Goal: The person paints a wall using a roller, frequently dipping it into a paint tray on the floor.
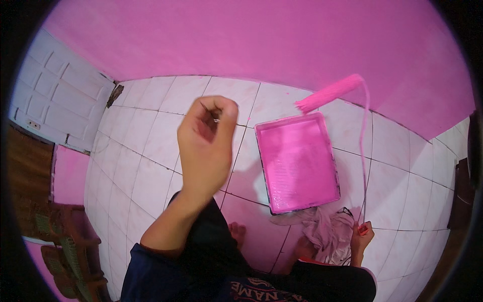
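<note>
My right hand (363,238) is closed on the orange-red handle of a paint roller (330,93) at the lower right. The roller's long wire frame runs up from the hand to a pink, paint-soaked sleeve. That sleeve hangs just beyond the far edge of a paint tray (268,200), in front of the pink wall. Pink paint (300,162) covers the inside of the tray. My left hand (207,126) is raised at the centre, left of the tray, its fingers curled towards the thumb. Nothing shows in its grasp.
A pink wall (241,41) rises behind a white tiled floor (158,136). A crumpled cloth (328,232) lies by the tray's near edge, beside my bare feet. A white panelled door (60,87) and dark wooden furniture (71,245) stand at the left.
</note>
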A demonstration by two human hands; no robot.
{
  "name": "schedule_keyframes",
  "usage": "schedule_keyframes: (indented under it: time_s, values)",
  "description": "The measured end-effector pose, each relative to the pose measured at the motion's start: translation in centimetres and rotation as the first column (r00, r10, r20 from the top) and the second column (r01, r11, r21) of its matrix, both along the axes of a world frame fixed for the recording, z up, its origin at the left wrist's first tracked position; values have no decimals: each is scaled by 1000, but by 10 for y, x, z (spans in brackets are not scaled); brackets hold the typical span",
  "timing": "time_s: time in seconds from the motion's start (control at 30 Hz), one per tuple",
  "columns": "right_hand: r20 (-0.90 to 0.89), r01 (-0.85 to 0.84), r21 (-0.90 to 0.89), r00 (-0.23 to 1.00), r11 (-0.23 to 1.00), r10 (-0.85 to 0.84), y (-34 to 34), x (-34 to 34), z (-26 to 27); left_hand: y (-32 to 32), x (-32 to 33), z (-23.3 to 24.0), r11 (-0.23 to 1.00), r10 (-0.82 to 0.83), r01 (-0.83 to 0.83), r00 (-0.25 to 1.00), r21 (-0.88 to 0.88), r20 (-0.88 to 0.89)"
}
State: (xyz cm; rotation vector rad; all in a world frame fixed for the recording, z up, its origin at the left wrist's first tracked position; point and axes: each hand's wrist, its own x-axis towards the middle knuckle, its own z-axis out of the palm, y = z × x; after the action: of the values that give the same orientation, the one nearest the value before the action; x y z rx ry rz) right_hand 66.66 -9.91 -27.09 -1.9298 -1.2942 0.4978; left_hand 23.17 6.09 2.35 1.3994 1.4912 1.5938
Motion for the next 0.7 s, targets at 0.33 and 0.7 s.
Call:
schedule_keyframes:
  time_s: [0.33,0.7]
  values:
    - [-211,118,16,971,993,-112,4,0,-17,48,-102,-29,901,332,3,636,-433,696]
    - [81,-30,-236,995,971,51,-27,-7,-2,31,-61,-15,929,73,199,729,-313,680]
